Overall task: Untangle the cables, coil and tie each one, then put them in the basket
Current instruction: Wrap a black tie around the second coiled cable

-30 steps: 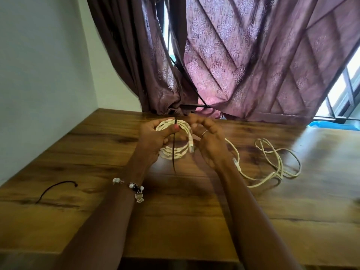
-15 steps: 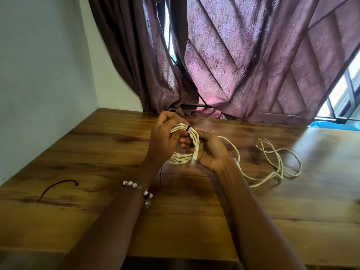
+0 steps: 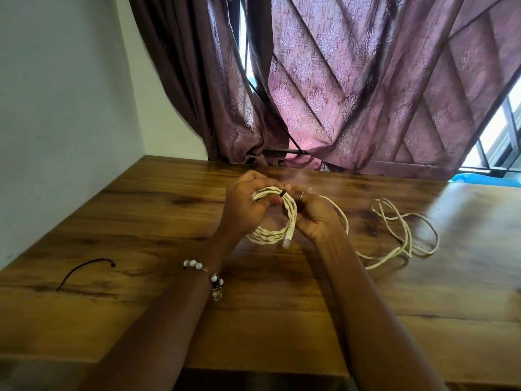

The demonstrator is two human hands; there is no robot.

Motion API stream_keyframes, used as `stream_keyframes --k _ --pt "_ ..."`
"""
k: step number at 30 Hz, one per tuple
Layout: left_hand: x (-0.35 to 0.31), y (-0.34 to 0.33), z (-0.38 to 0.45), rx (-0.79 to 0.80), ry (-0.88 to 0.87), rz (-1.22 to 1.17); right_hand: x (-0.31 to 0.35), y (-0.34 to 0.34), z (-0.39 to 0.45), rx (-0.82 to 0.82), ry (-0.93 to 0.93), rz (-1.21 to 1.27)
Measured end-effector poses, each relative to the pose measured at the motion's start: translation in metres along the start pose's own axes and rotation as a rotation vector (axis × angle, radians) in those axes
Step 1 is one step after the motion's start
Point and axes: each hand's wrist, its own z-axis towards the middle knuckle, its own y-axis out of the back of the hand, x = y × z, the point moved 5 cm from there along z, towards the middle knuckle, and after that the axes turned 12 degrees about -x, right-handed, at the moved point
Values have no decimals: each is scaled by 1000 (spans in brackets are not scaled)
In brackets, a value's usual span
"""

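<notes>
A cream cable coil (image 3: 275,234) is held up just above the wooden table (image 3: 282,320), its connector plug (image 3: 288,240) hanging at the lower right. My left hand (image 3: 248,206) grips the coil's top left, fingers curled round the strands. My right hand (image 3: 313,211) holds the coil's right side. A thin black tie (image 3: 282,193) wraps the strands at the top between both hands. A second cream cable (image 3: 400,235) lies loose and looped on the table to the right.
Another black tie (image 3: 84,270) lies on the table at the left. A wall bounds the left side and maroon curtains (image 3: 324,88) hang behind. A blue rim (image 3: 485,180) shows at the far right beyond the table.
The long dangling end of the black tie is gone from view; the tie now sits tight round the coil's top. Both hands have closed in on the coil and shifted slightly right.
</notes>
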Motion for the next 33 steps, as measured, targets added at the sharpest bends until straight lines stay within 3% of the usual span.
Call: stream_keyframes --k 4,10,16,20,26,30,33 --pt "1 -8 -4 27 175 -47 8 3 3 -78 132 -75" --pt "-2 -16 -6 11 242 -42 25 16 -2 -296 460 -271" --pt "10 -10 -9 -56 293 -22 32 6 -10 -174 821 -487" --pt "27 7 -11 -181 463 -1 23 -1 -6 -90 945 -758" --pt "32 9 -10 -311 617 -111 11 -15 -12 -4 1217 -925" --pt "39 5 -16 -316 904 -381 1 -12 -2 -30 1131 -914" --pt "44 4 -18 -212 1062 -553 0 -14 -2 33 1025 -908"
